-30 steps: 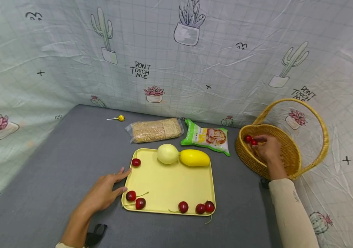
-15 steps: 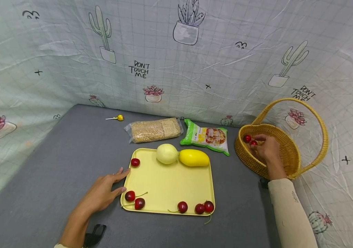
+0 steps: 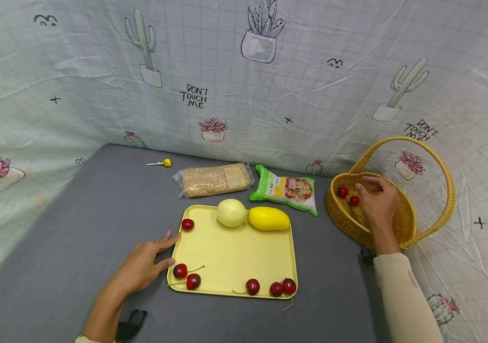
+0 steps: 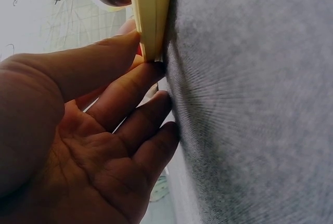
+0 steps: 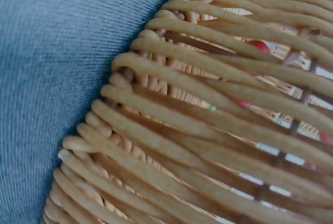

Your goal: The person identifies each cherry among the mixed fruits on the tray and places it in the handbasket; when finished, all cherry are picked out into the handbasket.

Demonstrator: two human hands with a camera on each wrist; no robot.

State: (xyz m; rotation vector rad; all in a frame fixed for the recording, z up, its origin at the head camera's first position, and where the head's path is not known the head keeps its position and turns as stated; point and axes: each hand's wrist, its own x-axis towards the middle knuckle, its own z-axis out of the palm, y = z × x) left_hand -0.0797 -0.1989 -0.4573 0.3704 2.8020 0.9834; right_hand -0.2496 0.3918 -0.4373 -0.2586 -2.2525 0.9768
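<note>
My left hand (image 3: 141,263) rests at the left edge of the yellow tray (image 3: 231,257), thumb and fingertips touching its rim, fingers fairly straight. In the left wrist view the thumb of the left hand (image 4: 99,115) lies against the tray's side (image 4: 151,11). Several dark red cherries (image 3: 252,286) lie in the tray along its near and left sides. Inside the wicker basket (image 3: 347,228) on the right, my right hand (image 3: 379,202) hovers with loose fingers and nothing seen between them. Two red cherries (image 3: 354,200) sit in the basket just left of it. Basket weave fills the right wrist view, hiding that hand.
A pale green round fruit (image 3: 231,212) and a yellow oblong fruit (image 3: 269,218) lie along the tray's far side. Behind are a bag of grains (image 3: 216,180), a green-and-white packet (image 3: 287,189) and a yellow lollipop (image 3: 167,163). The basket's tall handle (image 3: 445,190) arches at the right.
My right hand has let go of a cherry, which stays in the basket, and has drawn back slightly to the right with fingers loosened. The left hand and tray look the same.
</note>
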